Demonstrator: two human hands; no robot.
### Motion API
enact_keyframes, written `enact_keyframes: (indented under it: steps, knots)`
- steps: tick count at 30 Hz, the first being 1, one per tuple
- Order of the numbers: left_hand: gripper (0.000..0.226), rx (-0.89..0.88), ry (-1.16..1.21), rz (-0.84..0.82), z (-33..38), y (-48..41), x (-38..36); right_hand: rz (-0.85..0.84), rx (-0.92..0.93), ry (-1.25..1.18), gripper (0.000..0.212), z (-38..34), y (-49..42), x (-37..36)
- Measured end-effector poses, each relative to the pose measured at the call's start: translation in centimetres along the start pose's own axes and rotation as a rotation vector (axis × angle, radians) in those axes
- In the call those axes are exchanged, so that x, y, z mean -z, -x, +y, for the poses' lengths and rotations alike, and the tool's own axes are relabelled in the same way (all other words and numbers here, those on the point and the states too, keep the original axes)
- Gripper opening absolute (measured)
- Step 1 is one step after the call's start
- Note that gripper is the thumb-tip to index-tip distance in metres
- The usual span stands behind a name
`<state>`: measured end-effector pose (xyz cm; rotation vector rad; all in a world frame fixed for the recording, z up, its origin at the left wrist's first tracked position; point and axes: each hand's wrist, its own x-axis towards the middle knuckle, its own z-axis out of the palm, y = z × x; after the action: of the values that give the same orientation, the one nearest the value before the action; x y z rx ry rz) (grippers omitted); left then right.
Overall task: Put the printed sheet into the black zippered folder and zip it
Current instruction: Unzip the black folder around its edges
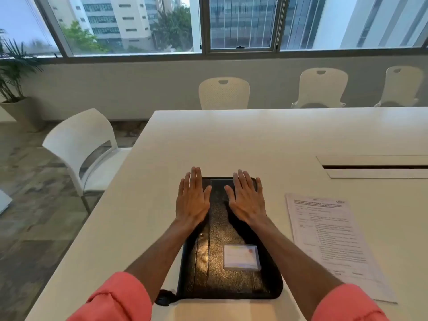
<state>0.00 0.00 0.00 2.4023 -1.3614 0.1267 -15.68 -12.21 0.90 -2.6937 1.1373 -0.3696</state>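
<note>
Currently: white table (231, 140), black zippered folder (231, 269) lying closed before me, printed sheet (333, 242) just to its right. My left hand (192, 202) and right hand (247, 200) are flat over the folder's far end, fingers straight, gripping nothing. Next, I judge: unzip it.

White chairs (224, 93) around white table (231, 140)

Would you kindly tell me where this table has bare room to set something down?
The widest bare stretch of table lies beyond the black folder, left of the cable hatch. A narrower strip runs between folder and the table's left edge. Crowded: left hand and right hand flat over the folder, printed sheet close on its right.
</note>
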Motion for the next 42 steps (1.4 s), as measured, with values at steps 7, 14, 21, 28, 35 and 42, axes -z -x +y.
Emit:
enact_keyframes:
  steps: [7, 14, 21, 28, 35, 42]
  knots:
    - [0.081, 0.124, 0.053, -0.147, -1.8, 0.9, -2.3, -0.231, 0.238, -0.032, 0.075, 0.5, 0.2, -2.4]
    - [0.078, 0.140, 0.112, -0.178, -3.4, -0.5, -3.0, -0.253, 0.394, -0.163, 0.071, -1.1, -4.1, -3.2]
    - [0.070, 0.151, 0.118, -0.203, -5.0, -3.7, -3.1, -0.315, 0.431, -0.274, 0.041, -4.0, -10.6, -3.1]
    - [0.061, 0.173, 0.196, -0.150, -5.8, -5.3, -3.6, -0.382, 0.425, -0.279, 0.040, -4.6, -16.1, -3.7]
    - [0.043, 0.236, 0.321, -0.067, -6.1, -5.9, -4.6, -0.534, 0.501, -0.265, 0.038, -4.7, -19.3, -4.0]
    - [0.040, 0.233, 0.339, -0.061, -6.0, -6.2, -4.6, -0.517, 0.623, -0.198, 0.015, -4.4, -20.3, -3.8]
